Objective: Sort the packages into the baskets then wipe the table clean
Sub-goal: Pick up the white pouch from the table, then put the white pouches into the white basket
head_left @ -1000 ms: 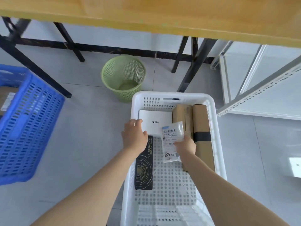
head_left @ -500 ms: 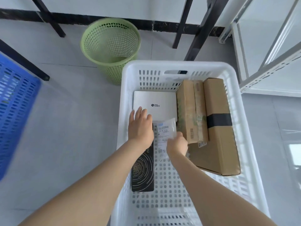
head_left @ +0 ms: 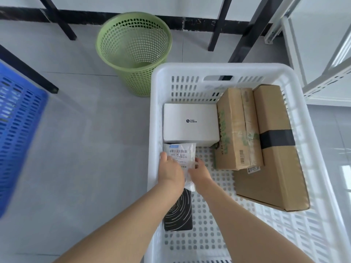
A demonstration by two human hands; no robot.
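Holding the bag [head_left: 180,151] by its two sides, both hands are low inside the white basket [head_left: 155,114]. The left hand [head_left: 171,172] has its fingers bent over the bag's left edge. The right hand [head_left: 200,172] pinches the right edge. The bag lies on top of the black box [head_left: 178,213], with its far end just beside the white box [head_left: 190,124].

I think the bag is being put down here, and a few things could go wrong.

The bag looks thin and slippery. If the hands let go while it sits half on the black box, it may slide off to the side and end up bent on the basket floor.

If the hands pull away fast, the bag may stick to the fingers and lift up again.

The big brown box [head_left: 275,149] on the right looks tilted. A bump to the basket could make it slip down toward the open floor beside the bag.

The blue basket [head_left: 17,130] is well apart on the left. If this bag belongs there, it is now in the wrong one.
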